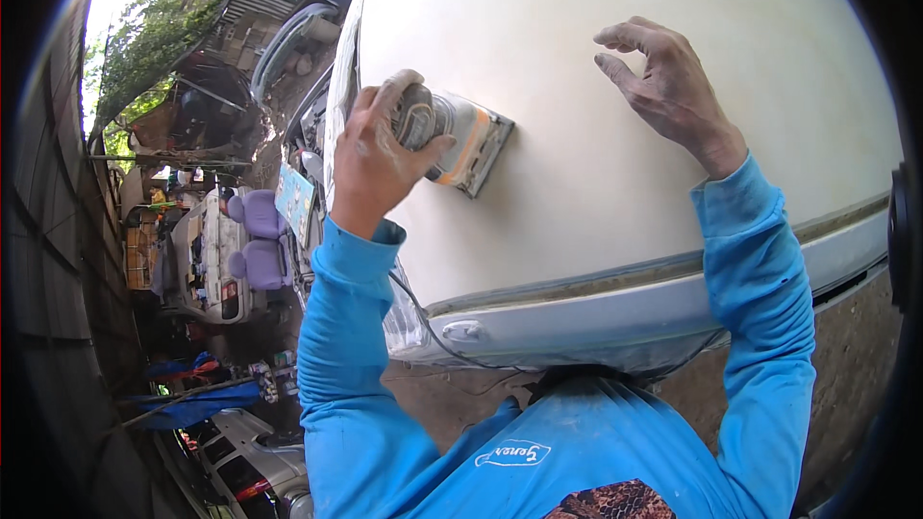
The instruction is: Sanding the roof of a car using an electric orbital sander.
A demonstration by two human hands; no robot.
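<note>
My left hand point(380, 149) grips the rounded top of an electric sheet sander point(466, 149), whose square pad lies on a car's pale, dusty roof point(577, 154) close to its left edge. The fingers wrap over the top and the thumb lies along the near side, so the palm's contact is hidden. My right hand point(663, 86) is over the roof farther right, with nothing in it. Its fingers are loosely bent and apart from the thumb; whether it touches the surface I cannot tell. Dust coats both hands.
A dark power cord point(420, 312) trails down the car's side past the door handle point(466, 331) toward my body. Plastic sheeting point(404, 322) hangs at the left edge. Purple seats point(258, 240), a silver vehicle point(245, 466) and car parts crowd the left.
</note>
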